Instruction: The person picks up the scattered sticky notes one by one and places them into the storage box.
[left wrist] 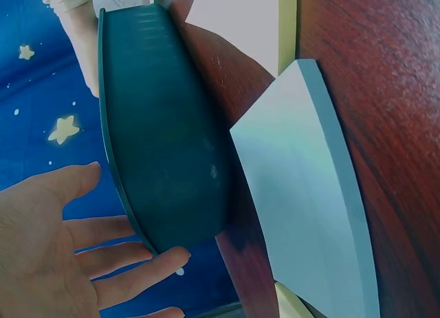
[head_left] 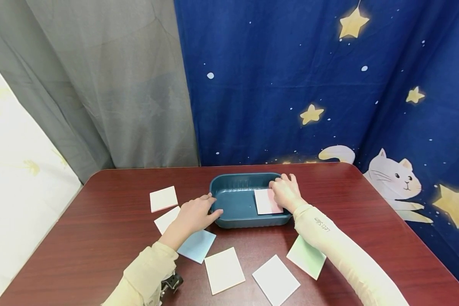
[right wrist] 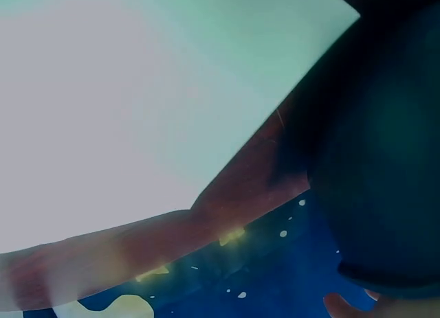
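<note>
Pink-tinged pad [head_left: 265, 201] sits inside the blue tray [head_left: 233, 206], in its right half, just left of your right hand [head_left: 287, 194]; your left hand [head_left: 194, 216] is well apart, at the tray's opposite end. Tray's long axis runs side to side between your two hands; the pad looks near square, so no long axis to favour. Left fingers spread and mostly straight, touching the tray's left end, nothing gripped. Right fingers bent over the tray's right end; you can't tell from here whether they pinch pad, rim or nothing. Judgement: the pad-to-right-hand gap matters most, and the right hand is better placed. Green pad [head_left: 307, 257] lies outside, near your right forearm.
</note>
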Demonstrator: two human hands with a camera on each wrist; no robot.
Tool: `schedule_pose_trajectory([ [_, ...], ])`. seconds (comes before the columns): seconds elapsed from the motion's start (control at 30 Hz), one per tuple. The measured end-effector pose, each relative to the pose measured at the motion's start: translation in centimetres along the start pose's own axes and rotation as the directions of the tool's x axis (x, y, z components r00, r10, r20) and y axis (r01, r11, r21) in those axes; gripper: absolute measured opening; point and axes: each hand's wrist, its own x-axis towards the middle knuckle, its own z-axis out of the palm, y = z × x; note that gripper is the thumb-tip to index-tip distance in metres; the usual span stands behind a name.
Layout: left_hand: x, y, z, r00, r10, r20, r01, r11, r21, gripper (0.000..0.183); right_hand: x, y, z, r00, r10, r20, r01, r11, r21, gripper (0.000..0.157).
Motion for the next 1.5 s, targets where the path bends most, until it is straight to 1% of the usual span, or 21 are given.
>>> schedule_pose_trajectory([
  [0.23,0.0,0.0,0.0,1.000,-0.002,0.005,0.002,1.000,0.000,0.049,-0.1,0.1,0.4,1.000,0.006,-0.010,-0.005,1.000,0.018,0.024],
  [0.3,0.0,0.0,0.0,1.000,-0.004,0.004,0.004,1.000,0.000,0.048,-0.1,0.2,0.4,1.000,0.006,-0.020,-0.005,1.000,0.024,0.022],
  [0.47,0.0,0.1,-0.1,1.000,-0.011,0.008,0.011,1.000,-0.004,0.048,-0.3,0.2,0.3,0.998,-0.008,-0.057,0.010,0.999,0.033,0.019],
  [0.6,0.0,0.2,-0.1,1.000,-0.015,0.011,0.015,1.000,-0.005,0.048,-0.5,0.4,0.0,0.994,-0.025,-0.109,0.031,0.998,0.054,0.017],
  [0.73,0.0,0.2,-0.1,1.000,-0.020,0.008,0.020,1.000,-0.003,0.048,-0.7,0.8,-0.6,0.987,-0.026,-0.156,0.038,0.996,0.076,0.016],
  [1.03,0.0,0.2,-0.1,1.000,-0.015,0.009,0.015,1.000,-0.007,0.048,-1.3,1.8,-2.0,0.982,-0.025,-0.190,0.047,0.993,0.111,0.014],
  [1.27,-0.1,0.2,-0.2,1.000,-0.012,0.003,0.012,1.000,-0.005,0.047,-2.2,3.4,-3.2,0.976,-0.015,-0.218,0.043,0.991,0.124,0.013],
  [1.5,-0.1,0.2,0.0,1.000,-0.009,0.007,0.009,1.000,-0.001,0.048,-3.5,5.0,-4.4,0.972,-0.002,-0.234,0.035,0.990,0.137,0.015],
])
